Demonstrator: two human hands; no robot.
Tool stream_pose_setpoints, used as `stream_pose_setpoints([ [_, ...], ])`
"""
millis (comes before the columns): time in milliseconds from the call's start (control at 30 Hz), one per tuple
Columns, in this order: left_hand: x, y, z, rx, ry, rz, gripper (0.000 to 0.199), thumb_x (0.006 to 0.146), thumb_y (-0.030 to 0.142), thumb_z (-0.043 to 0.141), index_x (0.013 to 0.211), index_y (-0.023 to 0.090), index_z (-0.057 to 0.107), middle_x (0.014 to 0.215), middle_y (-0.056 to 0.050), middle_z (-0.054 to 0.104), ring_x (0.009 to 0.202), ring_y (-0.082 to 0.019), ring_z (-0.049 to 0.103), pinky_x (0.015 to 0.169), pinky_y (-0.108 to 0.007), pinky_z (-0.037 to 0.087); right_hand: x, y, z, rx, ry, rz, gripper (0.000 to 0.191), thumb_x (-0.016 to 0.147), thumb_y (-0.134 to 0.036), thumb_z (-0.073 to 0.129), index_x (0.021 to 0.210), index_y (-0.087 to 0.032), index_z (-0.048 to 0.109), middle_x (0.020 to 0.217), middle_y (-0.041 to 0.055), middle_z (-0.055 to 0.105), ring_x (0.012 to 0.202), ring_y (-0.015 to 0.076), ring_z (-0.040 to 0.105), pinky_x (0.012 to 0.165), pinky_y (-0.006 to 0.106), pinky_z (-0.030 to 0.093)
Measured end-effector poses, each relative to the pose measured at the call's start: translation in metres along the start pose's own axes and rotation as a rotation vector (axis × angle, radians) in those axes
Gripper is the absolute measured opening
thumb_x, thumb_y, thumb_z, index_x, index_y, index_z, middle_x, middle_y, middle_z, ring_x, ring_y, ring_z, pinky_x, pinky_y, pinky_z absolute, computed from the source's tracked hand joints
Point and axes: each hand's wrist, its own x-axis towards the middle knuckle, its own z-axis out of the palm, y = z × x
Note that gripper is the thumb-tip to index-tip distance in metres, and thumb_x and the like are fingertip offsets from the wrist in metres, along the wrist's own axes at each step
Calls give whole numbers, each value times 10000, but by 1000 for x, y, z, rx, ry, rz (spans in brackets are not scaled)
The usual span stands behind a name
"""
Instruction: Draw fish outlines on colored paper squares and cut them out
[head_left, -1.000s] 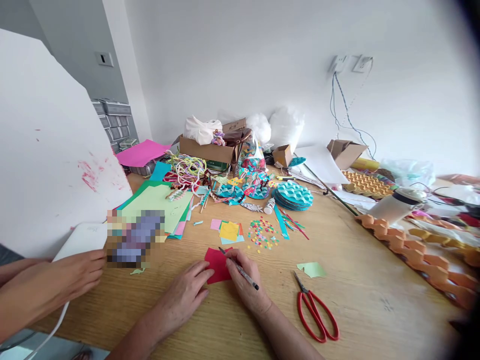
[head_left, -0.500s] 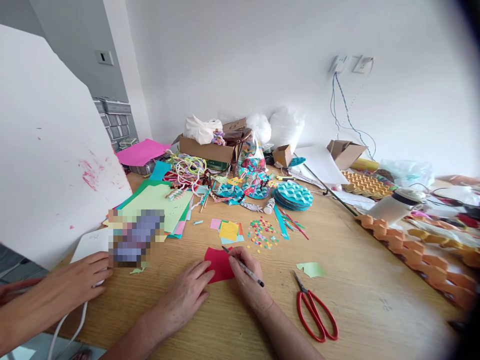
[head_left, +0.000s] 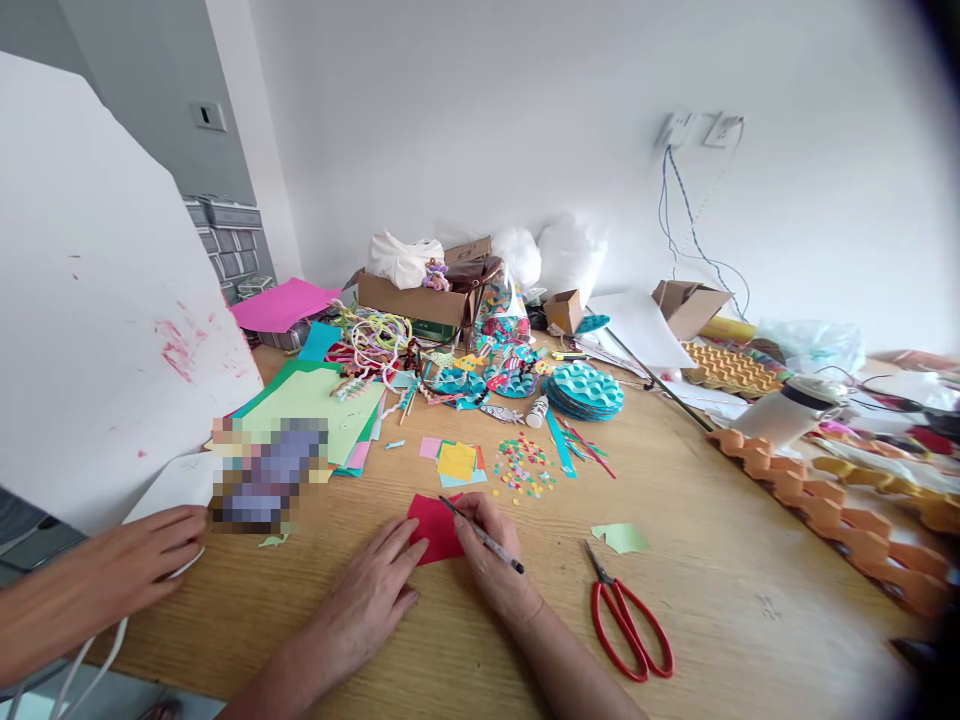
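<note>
Left hand (head_left: 379, 580): fingers loosely spread, slightly bent, gripping nothing; fingertips rest on the side of the red paper (head_left: 433, 535), presumably to stop it sliding. Right hand (head_left: 499, 560) closed around a pen (head_left: 491, 541), point over the paper's far part, slanted as if for fine control. Paper lies flat between both hands, towards the near edge of the worktop (head_left: 720, 620), likely for easy reach.

Scissors (head_left: 626, 620) sit right of the right hand, handles towards the near edge, handy for picking up. Green scrap (head_left: 622, 538) just beyond.

Count: one red paper, one pen, one pair of scissors, one scrap beside them. Small coloured squares (head_left: 456, 460) overlap, number unclear; paper dots (head_left: 525, 465) too many to count.
</note>
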Motion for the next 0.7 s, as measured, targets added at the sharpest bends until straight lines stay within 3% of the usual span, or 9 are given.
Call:
stream_pose_setpoints([
  [533,-4,-3,8,107,21,91,440,810,195,594,1247,227,554,1318,-82,562,1240,-291,469,1014,-470,422,0,4,11,-114,-62,-88,117,785,-148,472,776,-201,576,651,-14,628,571,124,547,551,221,411],
  [700,-3,-3,8,109,45,109,412,826,198,574,1238,214,558,1355,-86,526,1267,-285,438,1024,-468,410,1,7,14,-136,-54,-103,116,780,-159,469,760,-207,572,608,-19,608,530,126,542,519,219,411],
])
